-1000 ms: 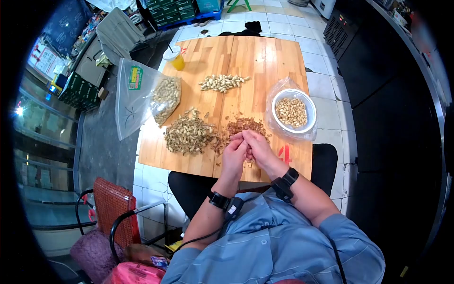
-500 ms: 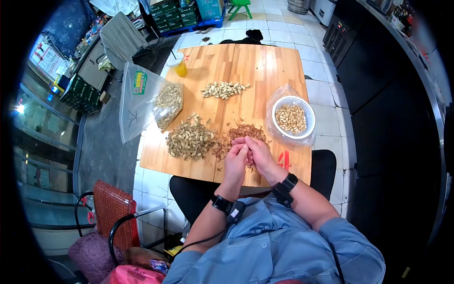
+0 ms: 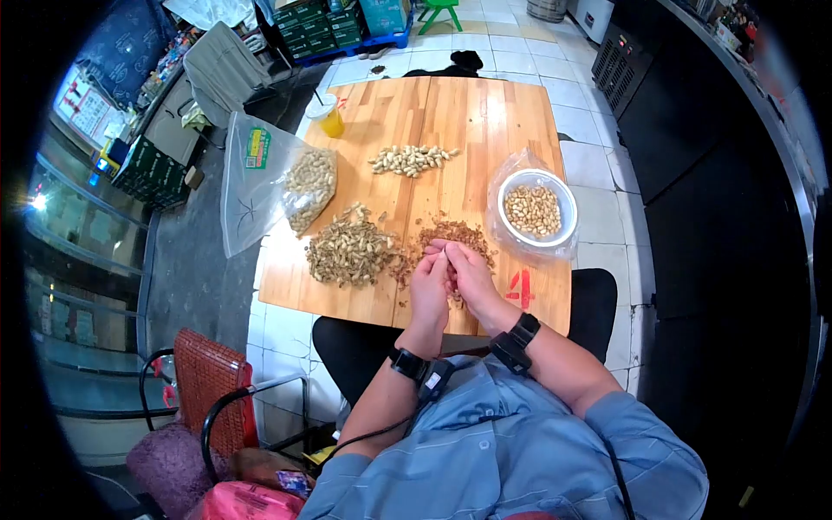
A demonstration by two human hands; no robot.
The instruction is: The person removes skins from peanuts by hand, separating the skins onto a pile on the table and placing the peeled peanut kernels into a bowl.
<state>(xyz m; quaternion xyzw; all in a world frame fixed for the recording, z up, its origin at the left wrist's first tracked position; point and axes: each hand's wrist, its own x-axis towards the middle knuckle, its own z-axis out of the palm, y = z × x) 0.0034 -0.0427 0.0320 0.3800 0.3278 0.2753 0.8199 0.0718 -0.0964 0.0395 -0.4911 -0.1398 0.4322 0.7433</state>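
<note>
My left hand and my right hand meet with fingers pressed together over the reddish-brown skins near the table's front. What they pinch is too small to make out. To their left lies a heap of empty peanut shells. Farther back is a small pile of unshelled peanuts. On the right, a white bowl in a clear plastic bag holds shelled peanut kernels. A clear bag of unshelled peanuts lies at the left edge.
A lidded cup of yellow drink stands at the back left of the wooden table. Red tape marks the front right. A black animal lies behind the table. A woven chair stands at the lower left.
The camera view has shifted slightly. My hands stay together over the skins, with small shifts of the fingers.
</note>
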